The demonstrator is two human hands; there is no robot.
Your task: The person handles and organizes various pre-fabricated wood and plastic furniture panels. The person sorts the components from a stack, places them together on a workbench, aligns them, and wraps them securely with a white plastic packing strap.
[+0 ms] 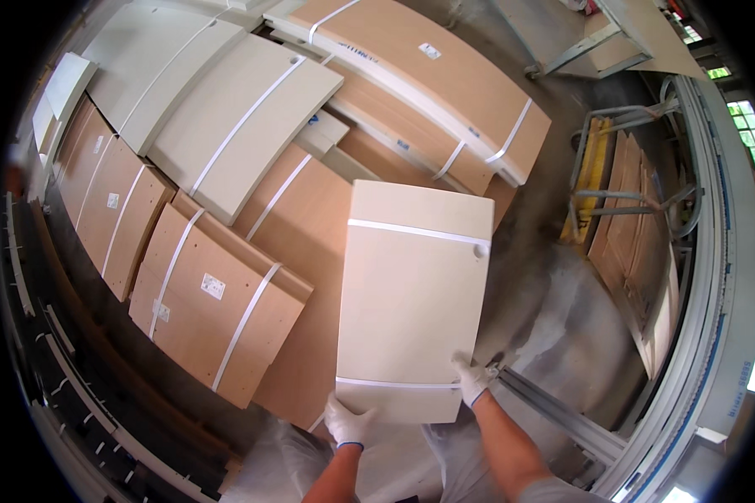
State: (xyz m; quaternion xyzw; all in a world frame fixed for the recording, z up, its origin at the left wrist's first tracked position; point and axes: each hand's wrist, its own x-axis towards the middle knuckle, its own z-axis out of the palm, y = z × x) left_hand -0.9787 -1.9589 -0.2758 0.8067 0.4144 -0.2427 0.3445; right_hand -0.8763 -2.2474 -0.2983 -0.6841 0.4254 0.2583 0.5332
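Note:
A cream bundle of flat panels (415,310), bound with two white straps, stands before me at the middle. A dark round hole shows near its upper right corner. My left hand (348,422), in a white glove with a blue cuff edge, grips its lower left corner; some of the fingers are hidden behind it. On the lower right edge, beside the lower strap, my gloved right hand (471,379) is closed on the same bundle. Behind it lies a wood-coloured panel stack (298,344), partly covered by the bundle.
Strapped wood-coloured panels (218,293) and cream panels (235,117) are piled to the left. More brown panels (419,67) lie at the far side. A metal-framed cart (637,201) holding flat brown sheets stands right, near a long metal rail (713,277).

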